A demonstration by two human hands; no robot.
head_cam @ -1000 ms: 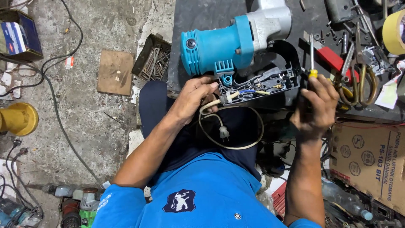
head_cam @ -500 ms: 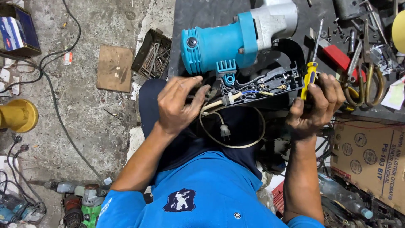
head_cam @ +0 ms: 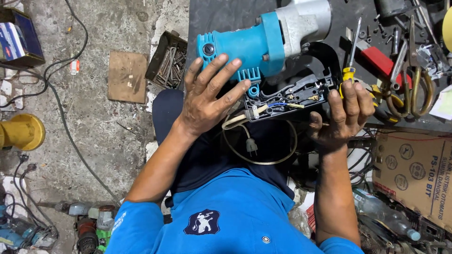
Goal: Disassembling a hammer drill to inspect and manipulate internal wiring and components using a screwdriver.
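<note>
Item 1. Cord (head_cam: 256, 155): hangs in a loop off the desk's near edge over my lap, plug dangling, slack so it does not pull on the tool.

Item 2. Left hand (head_cam: 207, 101): fingers spread, grip open, nothing in it; fingertips rest on the tool's blue body, palm over the cord's entry, forearm slanting up from my left.

Item 3. Right hand (head_cam: 346, 115): grip closed around the screwdriver (head_cam: 351, 56), yellow handle in the fist, shaft pointing away, wrist bent back at the near edge.

Item 4. Tool (head_cam: 268, 42): on its side at the desk's (head_cam: 226, 16) near edge, handle (head_cam: 292, 96) opened toward me, wiring exposed for access.

Item 5. Pliers (head_cam: 409, 80): further right on the desk.
</note>
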